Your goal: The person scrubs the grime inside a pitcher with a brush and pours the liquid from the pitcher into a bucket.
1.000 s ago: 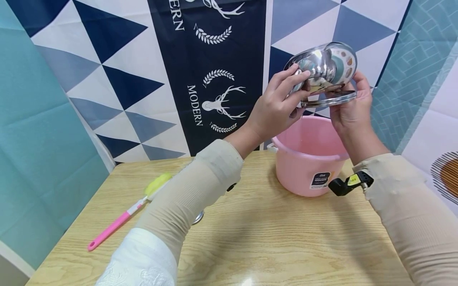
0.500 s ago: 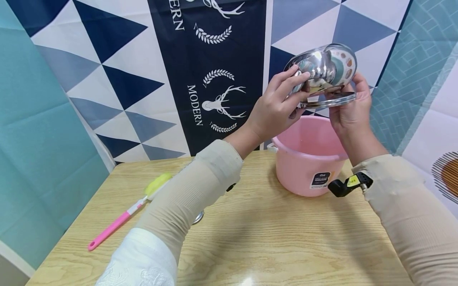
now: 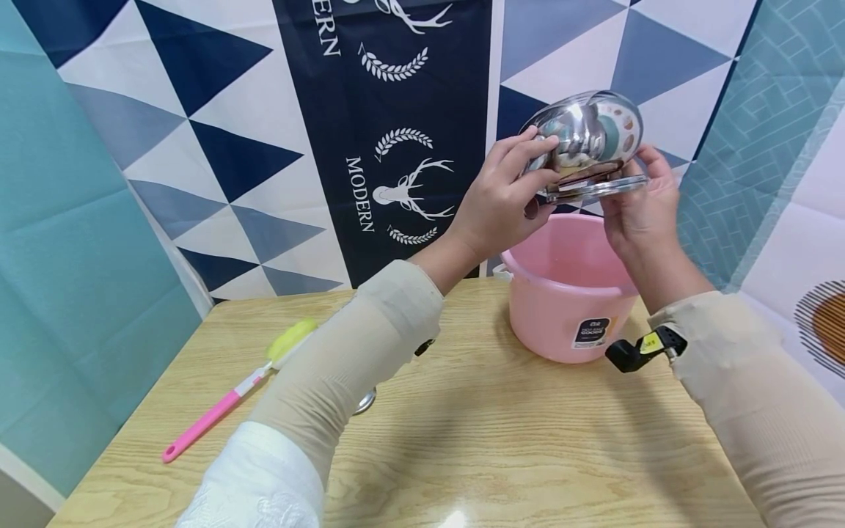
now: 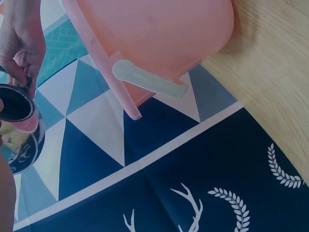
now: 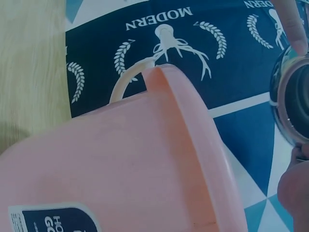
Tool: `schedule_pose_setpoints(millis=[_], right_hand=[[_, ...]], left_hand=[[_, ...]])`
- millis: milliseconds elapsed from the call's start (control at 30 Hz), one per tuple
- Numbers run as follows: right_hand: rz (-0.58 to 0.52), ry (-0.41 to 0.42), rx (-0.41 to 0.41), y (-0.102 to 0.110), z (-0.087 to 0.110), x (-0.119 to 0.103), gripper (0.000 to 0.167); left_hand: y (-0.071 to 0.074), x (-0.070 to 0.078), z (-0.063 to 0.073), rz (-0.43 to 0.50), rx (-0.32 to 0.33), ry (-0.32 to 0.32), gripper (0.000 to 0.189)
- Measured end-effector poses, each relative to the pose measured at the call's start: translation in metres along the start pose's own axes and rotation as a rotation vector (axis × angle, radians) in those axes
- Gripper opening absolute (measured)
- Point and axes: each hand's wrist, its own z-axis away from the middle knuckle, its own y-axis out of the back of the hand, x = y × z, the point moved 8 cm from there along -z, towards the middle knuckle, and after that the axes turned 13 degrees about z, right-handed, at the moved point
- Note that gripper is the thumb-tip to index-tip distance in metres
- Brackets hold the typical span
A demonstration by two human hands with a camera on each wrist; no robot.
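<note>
Above the pink bucket [image 3: 561,315], both hands hold a shiny metal kettle [image 3: 584,139], tilted with its round opening turned downward. My left hand [image 3: 508,183] grips its left side, fingers spread over the polished body. On the right, my right hand [image 3: 643,205] holds it near the metal handle [image 3: 594,189], with several fingers partly hidden behind it. In the left wrist view the kettle's dark opening [image 4: 14,104] shows at the left edge. The right wrist view shows the rim [image 5: 285,116] and a fingertip against it. The bucket's inner floor is hidden.
A pink-handled brush [image 3: 205,425] with a yellow-green head lies at the table's left, partly behind the left sleeve. A small round metal piece [image 3: 366,401] peeks out beside that sleeve. The wooden table [image 3: 488,440] meets patterned cloth [image 3: 422,147] at the back.
Both hands and the kettle have shifted slightly left and down over the last half second. Both hands keep their hold. The bucket, brush and small metal piece have not moved.
</note>
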Motion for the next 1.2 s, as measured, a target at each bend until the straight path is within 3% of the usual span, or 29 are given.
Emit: schedule_pose_setpoints(millis=[300,467,600,833,967,1200], right_hand=[[0.111,-0.109,-0.008,0.002,0.009,0.01,0.053],[0.208,-0.159,-0.028,0.0,0.014,0.013,0.051],[0.247,-0.196,-0.071,-0.004,0.02,0.015,0.043],[0.37,-0.201,-0.236,-0.02,0.029,0.016,0.013],[0.458,-0.197,-0.313,-0.031,0.034,0.018,0.022],[0.562,-0.167,-0.343,-0.043,0.045,0.023,0.027]], left_hand=[[0.001,-0.021,0.007,0.157,-0.016,0.222,0.026],[0.002,-0.034,0.014,0.199,-0.023,0.384,0.031],[0.008,-0.045,0.021,0.292,0.028,0.473,0.035],[0.023,-0.065,0.032,0.47,0.08,0.641,0.042],[0.036,-0.074,0.039,0.505,0.088,0.704,0.055],[0.051,-0.081,0.051,0.563,0.03,0.833,0.061]])
